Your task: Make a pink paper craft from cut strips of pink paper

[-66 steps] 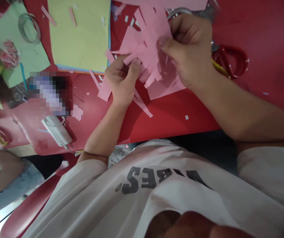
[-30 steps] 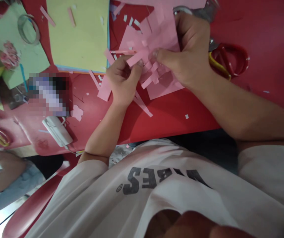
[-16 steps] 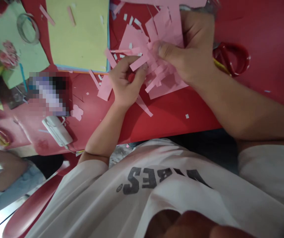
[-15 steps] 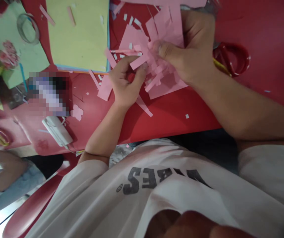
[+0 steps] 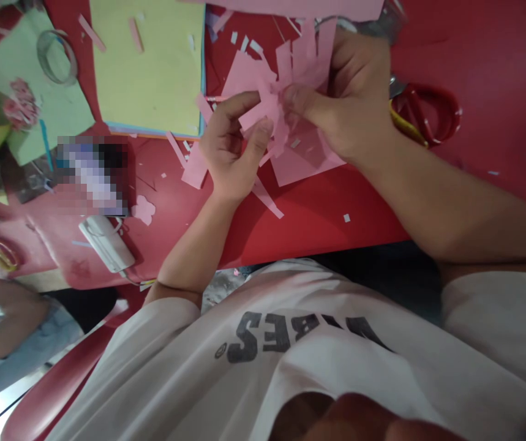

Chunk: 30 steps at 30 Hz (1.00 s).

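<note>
**Q:** What lies nearest?

**A:** A white T-shirt (image 5: pixel 290 361) fills the bottom of the view. Two bare forearms reach from it to a fringed pink paper sheet (image 5: pixel 248 79), the landmark here, which lies on a red table (image 5: pixel 318 226).

**Q:** And the hands?

**A:** The right hand (image 5: pixel 349 104) arches over the sheet's right side, thumb and forefinger pinched narrowly on the paper. The left hand (image 5: pixel 228 150) sits at the sheet's left edge, its wrist bent back and fingers curled. Its thumb and forefinger stand slightly apart around one pink strip (image 5: pixel 256 110); I cannot tell whether they grip it.

**Q:** How is this handled well?

**A:** Light fingertip pressure seems best, since such thin strips would crease easily.

**Q:** What lies farther off?

**A:** Red-handled scissors (image 5: pixel 423 113) lie just right of the sheet. A yellow paper stack (image 5: pixel 147 67) lies just left of it, and a green paper sheet (image 5: pixel 28 104) lies well left.
</note>
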{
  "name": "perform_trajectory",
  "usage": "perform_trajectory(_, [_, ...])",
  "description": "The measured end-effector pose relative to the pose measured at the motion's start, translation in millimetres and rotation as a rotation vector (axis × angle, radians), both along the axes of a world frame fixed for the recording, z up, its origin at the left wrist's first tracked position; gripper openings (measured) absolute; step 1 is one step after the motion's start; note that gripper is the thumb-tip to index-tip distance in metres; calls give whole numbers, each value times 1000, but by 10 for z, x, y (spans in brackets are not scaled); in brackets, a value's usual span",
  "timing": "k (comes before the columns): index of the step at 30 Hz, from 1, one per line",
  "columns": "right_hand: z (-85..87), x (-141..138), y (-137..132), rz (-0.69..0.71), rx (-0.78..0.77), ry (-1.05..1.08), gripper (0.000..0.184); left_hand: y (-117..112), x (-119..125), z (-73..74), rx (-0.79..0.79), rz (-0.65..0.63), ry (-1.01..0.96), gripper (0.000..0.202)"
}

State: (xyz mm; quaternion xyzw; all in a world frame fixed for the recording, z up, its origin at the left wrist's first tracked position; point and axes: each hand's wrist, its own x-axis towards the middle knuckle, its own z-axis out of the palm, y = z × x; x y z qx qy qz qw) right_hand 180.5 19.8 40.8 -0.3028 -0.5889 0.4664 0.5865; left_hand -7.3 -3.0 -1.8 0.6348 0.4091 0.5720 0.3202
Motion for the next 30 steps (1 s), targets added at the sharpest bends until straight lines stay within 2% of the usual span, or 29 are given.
perform_trajectory(3, [-6, 4, -1, -5, 12, -11, 11, -9, -16, 4, 5, 35, 40, 46])
perform_trajectory(6, [-3, 14, -10, -2, 4, -34, 20, -29, -6, 39, 97, 42, 83, 38])
perform_trajectory(9, [-1, 16, -25, -23, -15, -64, 17, -49, 24, 74, 131, 40, 89, 33])
perform_trajectory(13, [0, 2, -45, -51, -21, -93, 5, -64, 44, 93, 103, 41, 95, 28])
perform_trajectory(24, [18, 3, -52, -38, 21, -107, 7, -46, -6, 27, -82, 85, 198, 40])
perform_trajectory(27, [1, -8, -61, -40, 25, -120, 4, -24, -7, -10, -112, 70, 162, 40])
perform_trajectory(30, [-15, -22, -75, -82, 4, -154, 3, 28, -28, -62, -108, 2, 91, 38])
